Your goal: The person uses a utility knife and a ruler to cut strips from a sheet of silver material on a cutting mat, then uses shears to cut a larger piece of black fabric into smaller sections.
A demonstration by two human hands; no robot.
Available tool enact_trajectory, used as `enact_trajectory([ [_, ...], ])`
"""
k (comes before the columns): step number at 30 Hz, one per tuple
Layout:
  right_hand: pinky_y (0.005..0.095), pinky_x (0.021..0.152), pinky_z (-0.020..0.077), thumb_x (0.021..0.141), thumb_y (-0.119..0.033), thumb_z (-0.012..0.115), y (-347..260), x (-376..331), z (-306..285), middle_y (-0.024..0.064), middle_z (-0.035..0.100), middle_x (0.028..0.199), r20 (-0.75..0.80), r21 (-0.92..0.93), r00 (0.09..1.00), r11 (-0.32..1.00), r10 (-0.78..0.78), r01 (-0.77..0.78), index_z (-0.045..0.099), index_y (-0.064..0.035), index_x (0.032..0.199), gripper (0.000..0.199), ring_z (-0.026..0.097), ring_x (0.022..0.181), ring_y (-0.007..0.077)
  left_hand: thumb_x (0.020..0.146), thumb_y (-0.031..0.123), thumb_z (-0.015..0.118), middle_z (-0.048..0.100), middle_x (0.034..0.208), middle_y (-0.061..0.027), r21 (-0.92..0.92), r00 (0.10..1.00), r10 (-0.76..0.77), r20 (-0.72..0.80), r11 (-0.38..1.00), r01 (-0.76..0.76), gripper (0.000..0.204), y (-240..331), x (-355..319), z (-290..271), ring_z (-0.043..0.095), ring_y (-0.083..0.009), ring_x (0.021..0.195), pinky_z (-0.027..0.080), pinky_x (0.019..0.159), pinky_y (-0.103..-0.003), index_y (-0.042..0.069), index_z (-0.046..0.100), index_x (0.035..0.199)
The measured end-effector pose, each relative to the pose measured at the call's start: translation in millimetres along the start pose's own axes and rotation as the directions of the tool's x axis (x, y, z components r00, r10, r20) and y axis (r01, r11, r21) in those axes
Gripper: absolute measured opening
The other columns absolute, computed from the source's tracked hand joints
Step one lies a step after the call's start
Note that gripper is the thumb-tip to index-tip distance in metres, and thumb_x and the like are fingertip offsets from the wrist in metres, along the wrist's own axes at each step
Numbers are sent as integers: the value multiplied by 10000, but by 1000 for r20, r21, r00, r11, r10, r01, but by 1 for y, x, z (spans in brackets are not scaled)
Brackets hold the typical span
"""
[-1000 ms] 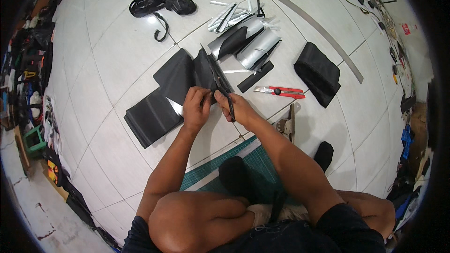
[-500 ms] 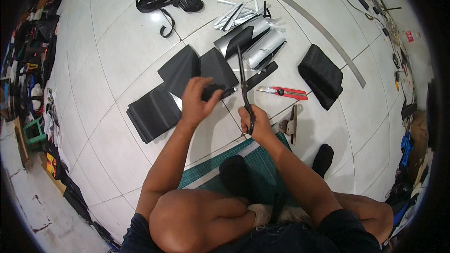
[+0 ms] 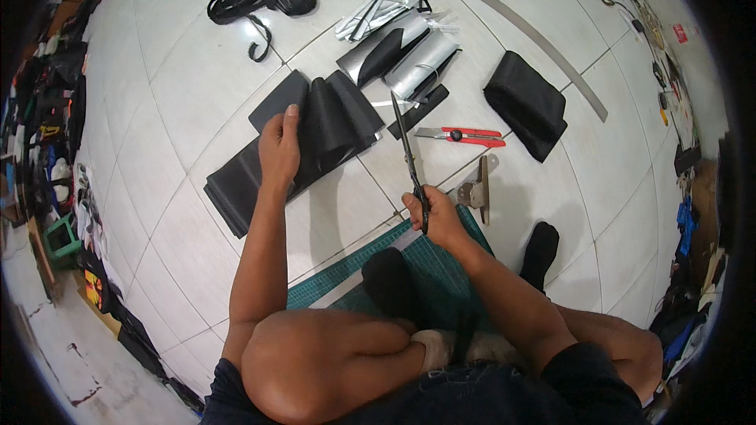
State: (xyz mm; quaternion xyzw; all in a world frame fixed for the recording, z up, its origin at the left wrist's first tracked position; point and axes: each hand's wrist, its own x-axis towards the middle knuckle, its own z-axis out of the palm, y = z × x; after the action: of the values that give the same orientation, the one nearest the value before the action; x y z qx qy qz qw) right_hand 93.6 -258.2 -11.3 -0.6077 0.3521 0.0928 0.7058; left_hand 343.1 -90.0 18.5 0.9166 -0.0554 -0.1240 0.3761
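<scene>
White tiled floor (image 3: 157,102) fills the head view. Lying on it is a long black fabric strip (image 3: 315,134), pressed flat under the left hand (image 3: 279,149). Well apart, the right hand (image 3: 433,216) grips black scissors (image 3: 408,153), blades pointing away beside a red utility knife (image 3: 465,135).

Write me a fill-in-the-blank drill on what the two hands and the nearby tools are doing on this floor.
1. The right hand holds a pair of ____ with the blades pointing away from the person.
2. The left hand presses on a folded sheet of ____ fabric.
3. The utility knife lying on the tiles has a ____ handle.
4. Under the person's legs lies a ____ cutting mat.

Missing words: scissors; black; red; green
</scene>
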Motion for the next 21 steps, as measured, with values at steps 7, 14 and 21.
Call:
enact_trajectory([
  [7, 296, 554, 466, 976, -506, 576, 34, -17, -10, 30, 558, 675, 188, 80, 981, 995, 42, -58, 547, -48, 824, 483, 554, 577, 131, 761, 214, 745, 608, 1065, -180, 94, 743, 655, 139, 738, -668, 399, 8, -23, 37, 575, -366, 1010, 448, 898, -434, -8, 625, 1070],
  [14, 306, 652, 494, 1016, -481, 506, 57, -44, 1, 28, 541, 734, 430, 315, 903, 937, 1, -151, 529, -70, 865, 438, 558, 681, 138, 722, 154, 771, 560, 1048, -161, 266, 718, 670, 188, 669, -694, 420, 7, -32, 50, 548, -356, 1001, 445, 878, -444, 49, 612, 1097],
  [21, 312, 667, 485, 1017, -515, 475, 50, -30, 14, 59, 544, 731, 494, 294, 869, 948, -41, -122, 523, -49, 945, 475, 552, 687, 160, 745, 92, 752, 571, 970, -115, 216, 667, 706, 236, 631, -745, 271, 2, -32, 50, 568, -328, 903, 475, 794, -417, 66, 651, 996],
])
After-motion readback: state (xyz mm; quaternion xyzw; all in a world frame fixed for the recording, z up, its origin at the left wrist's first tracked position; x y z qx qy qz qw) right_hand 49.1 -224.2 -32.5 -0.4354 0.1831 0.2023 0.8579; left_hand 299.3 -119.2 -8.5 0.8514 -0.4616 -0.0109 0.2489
